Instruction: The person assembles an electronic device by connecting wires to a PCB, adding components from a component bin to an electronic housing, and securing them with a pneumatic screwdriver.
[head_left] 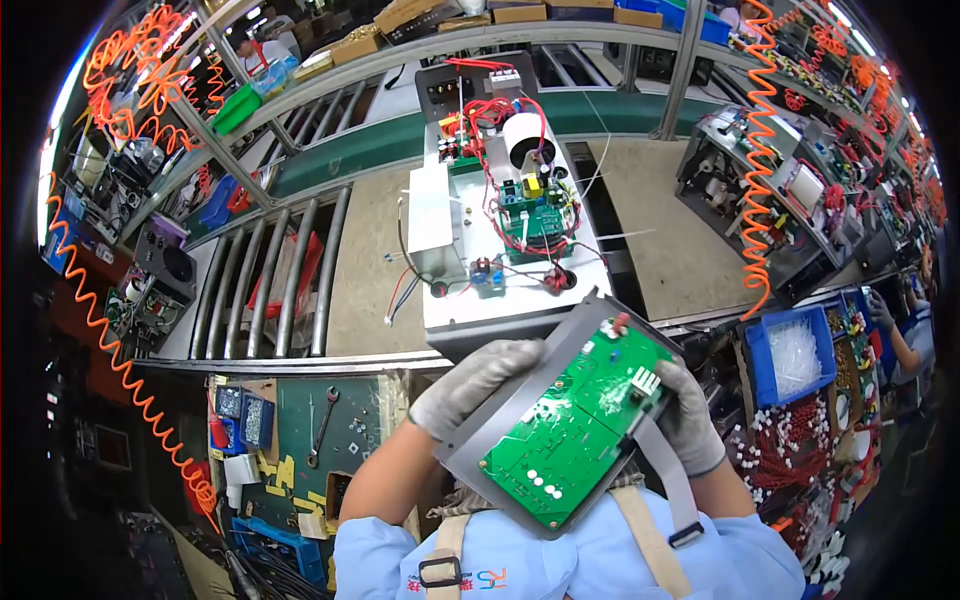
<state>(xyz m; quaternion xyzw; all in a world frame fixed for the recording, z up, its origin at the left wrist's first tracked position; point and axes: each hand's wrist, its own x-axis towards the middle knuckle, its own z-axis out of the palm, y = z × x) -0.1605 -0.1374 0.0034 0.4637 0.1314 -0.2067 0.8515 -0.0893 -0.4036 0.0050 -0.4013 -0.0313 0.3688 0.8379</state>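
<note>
Both hands wear grey gloves and hold a dark grey panel (562,347) in front of my chest, tilted. A green circuit board (575,425) is mounted on its upward face, with a small red part at the far end. My left hand (478,386) is closed on the panel's left edge, its fingertips partly hidden. My right hand (688,415) grips the right edge, next to a white connector (646,380). From the board's right side a grey ribbon cable (665,468) hangs down to a black plug (686,535). Just beyond stands an open electronic unit (470,325) with exposed wires.
Metal rollers (285,270) lie left of the unit. Another open unit (790,205) stands at right. Orange coiled hoses (757,170) hang on both sides. A wrench (322,427) lies on the green bench at left; a blue bin (795,355) sits at right, near another person's gloved hand (880,312).
</note>
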